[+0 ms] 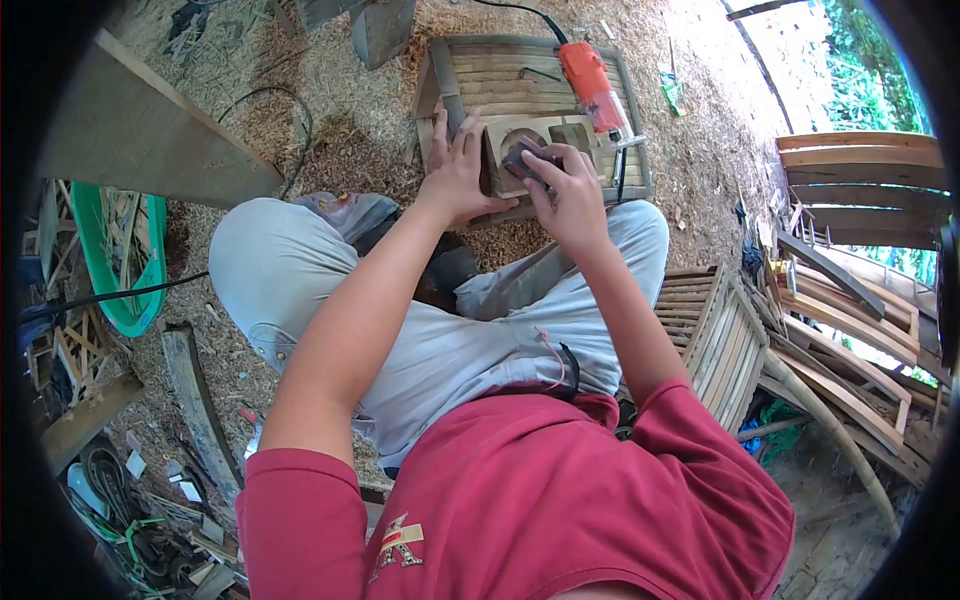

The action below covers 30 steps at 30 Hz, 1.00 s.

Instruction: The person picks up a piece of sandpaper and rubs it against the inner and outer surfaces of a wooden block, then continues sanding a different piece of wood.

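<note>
**Wooden piece held and rubbed on slatted panel**

Wooden piece (528, 150), small, w/ cut-out openings, sits on a slatted wood panel (500, 75) lying on sawdust-covered ground, just past the person's knees.

Head view:
- Left hand (458, 170) lies open-fingered against the piece's left side, fingers spread over its edge, touching it.
- Right hand (570, 190) is closed around a small dark block (527, 162), prob. a sanding pad, pressed onto the piece's top face.
- Orange power tool (592, 85) rests on the panel just right of the piece, black cord running up from it.
- Green basin (125, 265) far left, well apart.
- Stacked slatted wood frames (850, 290) at right; another slatted frame (715, 335) beside the right thigh.
- Person sits, grey trousers, red shirt.
</note>
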### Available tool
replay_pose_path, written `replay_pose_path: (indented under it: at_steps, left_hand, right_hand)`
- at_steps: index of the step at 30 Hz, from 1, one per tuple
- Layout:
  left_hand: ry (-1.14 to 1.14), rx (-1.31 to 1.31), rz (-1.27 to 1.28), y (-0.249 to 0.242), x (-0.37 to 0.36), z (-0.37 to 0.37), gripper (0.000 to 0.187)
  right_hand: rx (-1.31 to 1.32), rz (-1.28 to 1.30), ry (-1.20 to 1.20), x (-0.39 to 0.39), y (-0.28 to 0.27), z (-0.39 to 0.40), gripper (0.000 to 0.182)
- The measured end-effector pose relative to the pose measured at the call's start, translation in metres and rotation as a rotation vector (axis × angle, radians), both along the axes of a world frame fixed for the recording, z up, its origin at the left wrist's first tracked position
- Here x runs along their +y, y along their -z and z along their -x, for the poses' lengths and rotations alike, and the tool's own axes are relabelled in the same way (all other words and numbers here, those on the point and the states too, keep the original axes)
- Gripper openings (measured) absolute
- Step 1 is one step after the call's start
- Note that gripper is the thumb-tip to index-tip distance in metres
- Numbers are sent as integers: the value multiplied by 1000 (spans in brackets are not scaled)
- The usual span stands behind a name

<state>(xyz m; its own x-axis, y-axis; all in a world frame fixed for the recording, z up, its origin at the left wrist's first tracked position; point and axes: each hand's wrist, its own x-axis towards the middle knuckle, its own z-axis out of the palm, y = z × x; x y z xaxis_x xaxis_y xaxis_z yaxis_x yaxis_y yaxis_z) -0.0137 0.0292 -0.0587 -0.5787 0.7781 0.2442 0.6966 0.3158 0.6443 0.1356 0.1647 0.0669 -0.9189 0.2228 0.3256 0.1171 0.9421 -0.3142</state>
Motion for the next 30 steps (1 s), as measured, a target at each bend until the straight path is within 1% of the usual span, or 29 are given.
replay_pose_path:
  at_steps: [1, 4, 7, 8, 11, 12, 15, 18, 21, 22, 25, 26, 29, 30]
  left_hand:
    - [7, -17, 12, -3, -2, 0, 153]
    - [8, -35, 50, -7, -2, -1, 153]
    - [-1, -5, 54, -6, 2, -2, 153]
    - [-8, 9, 54, -5, 1, -2, 153]
    - [-1, -15, 100, -11, -1, -1, 152]
    - [-2, -18, 100, -10, 1, -2, 152]
    - [-9, -10, 90, -7, 1, -1, 152]
    - [-6, 20, 80, -5, 1, 0, 151]
    - [-7, -4, 122, -6, 5, 0, 149]
    - [-18, -47, 141, -7, 1, -2, 149]
    - [-6, -59, 175, -9, 4, -2, 148]
    - [-12, -44, 175, -8, 3, -3, 148]
    - [-25, -32, 225, -16, 1, -4, 146]
    - [-22, -44, 226, -15, 2, -4, 146]
  right_hand:
    - [-2, -26, -14, 1, -3, -5, 37]
    - [-118, -82, -34, 13, -27, -17, 33]
    - [-104, 93, 98, 11, -35, -12, 28]
    - [-56, 59, 110, 6, -35, -7, 25]
    - [-109, 330, 228, -16, -24, 7, 23]
    - [-58, 299, 226, -27, -23, 10, 25]
    - [-50, 223, 144, -31, -17, 16, 27]
    - [-144, 135, 124, -33, -25, 21, 30]
    - [-140, 203, 121, -29, -27, 29, 30]
    - [-262, 284, 176, -23, -32, 34, 33]
    - [-386, 421, 202, -8, -39, 30, 37]
    - [-466, 477, 216, 0, -41, 28, 39]
    - [-505, 631, 167, 6, -43, 21, 40]
    - [-518, 656, 185, 6, -43, 22, 39]
